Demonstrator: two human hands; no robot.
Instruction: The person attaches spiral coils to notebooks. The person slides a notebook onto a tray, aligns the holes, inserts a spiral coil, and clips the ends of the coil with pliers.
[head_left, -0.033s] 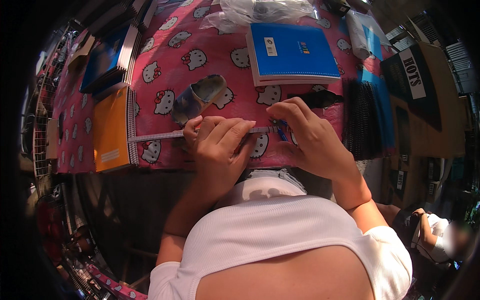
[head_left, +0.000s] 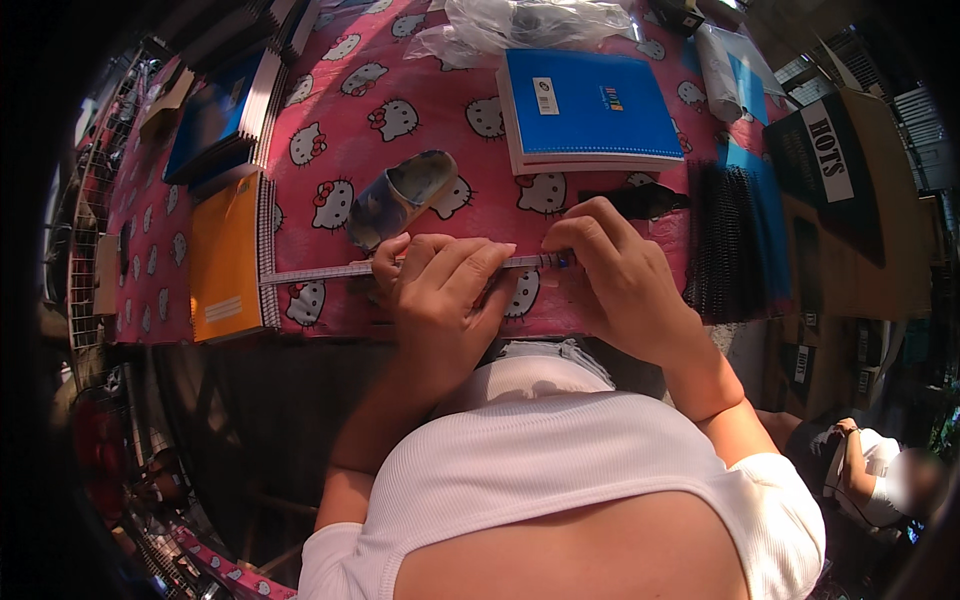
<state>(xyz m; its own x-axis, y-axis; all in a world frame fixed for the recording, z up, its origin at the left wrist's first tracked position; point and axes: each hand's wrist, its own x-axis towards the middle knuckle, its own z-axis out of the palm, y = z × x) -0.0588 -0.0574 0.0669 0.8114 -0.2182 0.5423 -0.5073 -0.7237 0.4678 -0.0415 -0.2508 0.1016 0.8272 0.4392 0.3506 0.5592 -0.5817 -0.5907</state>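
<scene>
A spiral notebook stands edge-on at the table's front edge, its narrow white, coil-bound edge facing up. My left hand is closed over the middle of it, fingers wrapped across the spine. At its right end my right hand is curled, with thumb and fingers close to the coil tip. Only a dark blue bit of a small blue-handled plier-like tool shows between those fingers; the rest is hidden by the hand. Just beyond my left hand lies an open-topped pouch-like holder, blue and grey patterned.
An orange notebook lies at the left, with blue notebooks stacked behind it. A blue notebook stack lies beyond my right hand. Black coils and a cardboard box are at the right. Clear plastic lies at the back.
The fingers of my right hand have closed in around the tool, whose blue handles showed more before. My left hand and the notebook have barely moved.
</scene>
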